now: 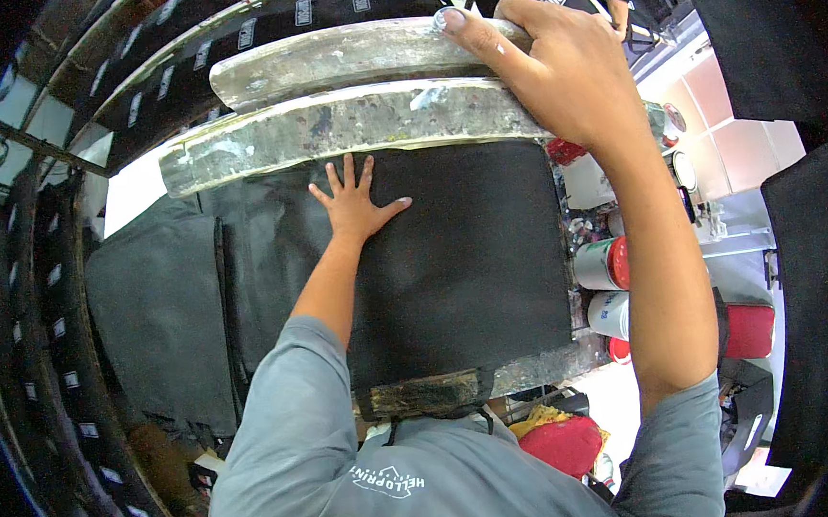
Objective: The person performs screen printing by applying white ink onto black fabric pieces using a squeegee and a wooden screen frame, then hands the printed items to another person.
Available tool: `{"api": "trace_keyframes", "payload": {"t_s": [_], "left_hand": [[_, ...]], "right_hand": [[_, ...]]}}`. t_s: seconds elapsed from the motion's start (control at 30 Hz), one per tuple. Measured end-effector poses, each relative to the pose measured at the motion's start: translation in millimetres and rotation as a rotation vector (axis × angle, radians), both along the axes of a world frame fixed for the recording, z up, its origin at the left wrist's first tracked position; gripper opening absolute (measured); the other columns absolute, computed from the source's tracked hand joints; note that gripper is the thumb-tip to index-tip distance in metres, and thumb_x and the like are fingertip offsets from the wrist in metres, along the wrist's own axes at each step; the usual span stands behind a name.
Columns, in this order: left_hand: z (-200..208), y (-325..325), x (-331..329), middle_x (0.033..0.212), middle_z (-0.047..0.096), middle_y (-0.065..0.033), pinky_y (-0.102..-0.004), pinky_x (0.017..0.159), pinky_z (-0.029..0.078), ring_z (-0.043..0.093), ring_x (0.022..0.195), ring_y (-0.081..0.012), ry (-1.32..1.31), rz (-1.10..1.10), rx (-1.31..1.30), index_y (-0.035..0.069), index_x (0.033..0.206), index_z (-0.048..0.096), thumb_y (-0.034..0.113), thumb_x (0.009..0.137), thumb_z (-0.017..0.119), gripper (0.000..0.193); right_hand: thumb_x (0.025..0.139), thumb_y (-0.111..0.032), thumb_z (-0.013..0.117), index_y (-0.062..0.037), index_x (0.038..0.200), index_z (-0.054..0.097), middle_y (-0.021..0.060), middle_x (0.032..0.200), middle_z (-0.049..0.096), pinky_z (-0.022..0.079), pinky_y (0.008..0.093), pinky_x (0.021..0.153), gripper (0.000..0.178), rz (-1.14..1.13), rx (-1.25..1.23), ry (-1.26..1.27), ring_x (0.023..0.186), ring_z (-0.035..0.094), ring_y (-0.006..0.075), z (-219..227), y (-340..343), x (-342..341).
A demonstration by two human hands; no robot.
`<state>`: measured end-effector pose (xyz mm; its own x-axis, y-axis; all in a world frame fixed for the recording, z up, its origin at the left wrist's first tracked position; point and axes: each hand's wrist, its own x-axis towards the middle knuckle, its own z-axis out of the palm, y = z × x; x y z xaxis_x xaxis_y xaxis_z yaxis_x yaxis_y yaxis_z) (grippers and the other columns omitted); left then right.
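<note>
My left hand (pixel 348 205) lies flat with its fingers spread on a sheet of black fabric (pixel 472 264) on the work table. Just beyond its fingertips runs the near bar of a thick, paint-stained printing frame (pixel 328 130), standing raised at the far edge of the fabric. A second paint-stained bar (pixel 352 63) lies behind it. My right hand (pixel 569 65) is closed over the right end of that farther bar, thumb on the near side and wet-looking paint on the thumb tip. Its other fingers are partly hidden behind the bar.
More black fabric (pixel 159 324) lies folded on the left. Racks of black printed pieces (pixel 310 11) curve along the far and left sides. Paint tubs with red lids (pixel 599 265) stand along the table's right edge. Another person's arm (pixel 619 15) shows at the far right.
</note>
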<state>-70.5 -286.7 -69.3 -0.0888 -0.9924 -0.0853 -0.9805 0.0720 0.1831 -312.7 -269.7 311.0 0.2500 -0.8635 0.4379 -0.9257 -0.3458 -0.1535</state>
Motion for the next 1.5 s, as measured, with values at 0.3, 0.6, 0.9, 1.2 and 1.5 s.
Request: {"api": "trace_keyframes", "payload": {"t_s": [0.3,0.6,0.9,1.2,1.5], "left_hand": [[-6.2,-3.9,-9.8,0.182,0.015,-0.0141,-0.0872,0.116,-0.005,-0.001,0.166,-0.0491,-0.049,0.016,-0.083,0.027,0.173,0.029,0.105,0.071,0.052,0.131],[4.3,-14.2,-17.7,0.183,0.01,-0.0141,-0.086,0.117,-0.003,0.003,0.166,-0.0474,-0.102,0.034,-0.054,0.027,0.174,0.027,0.1,0.074,0.057,0.127],[-14.5,-11.2,-28.2,0.18,0.013,-0.0239,-0.0854,0.118,-0.003,0.005,0.165,-0.0502,-0.099,0.066,-0.168,0.023,0.173,0.028,0.097,0.077,0.058,0.125],[38.6,231.0,-63.9,0.162,0.051,-0.0198,-0.0694,0.128,0.015,0.039,0.153,-0.0454,0.214,-0.494,0.121,0.012,0.151,0.062,0.082,0.088,0.061,0.094],[51.8,271.0,-50.8,0.175,0.031,-0.0208,-0.0749,0.127,0.007,0.02,0.163,-0.0483,0.298,-0.39,0.072,0.012,0.161,0.051,0.082,0.084,0.067,0.105]], "right_hand": [[0.101,-0.068,0.058,0.0024,0.088,0.074,0.0222,0.076,0.067,0.05,0.0488,0.073,0.073,0.115,-0.076,-0.023,0.073,0.067,0.0403,1.9,0.1,2.4],[0.103,-0.07,0.049,0.0024,0.082,0.074,0.0206,0.078,0.073,0.047,0.0462,0.084,0.08,0.117,-0.037,-0.068,0.079,0.071,0.0343,18.1,2.9,2.0],[0.105,-0.074,0.043,-0.0037,0.08,0.073,0.012,0.073,0.068,0.047,0.0416,0.076,0.08,0.063,-0.042,-0.018,0.072,0.063,0.0257,22.4,4.1,7.8],[0.105,-0.075,0.043,-0.0058,0.095,0.08,0.0177,0.098,0.077,0.057,0.0486,0.089,0.079,-0.031,0.163,-0.033,0.096,0.073,0.0302,9.8,0.3,6.2],[0.099,-0.07,0.057,-0.0018,0.095,0.079,0.0275,0.097,0.076,0.055,0.0531,0.092,0.072,-0.041,0.025,-0.079,0.099,0.074,0.0457,-1.2,29.1,5.5]]}}
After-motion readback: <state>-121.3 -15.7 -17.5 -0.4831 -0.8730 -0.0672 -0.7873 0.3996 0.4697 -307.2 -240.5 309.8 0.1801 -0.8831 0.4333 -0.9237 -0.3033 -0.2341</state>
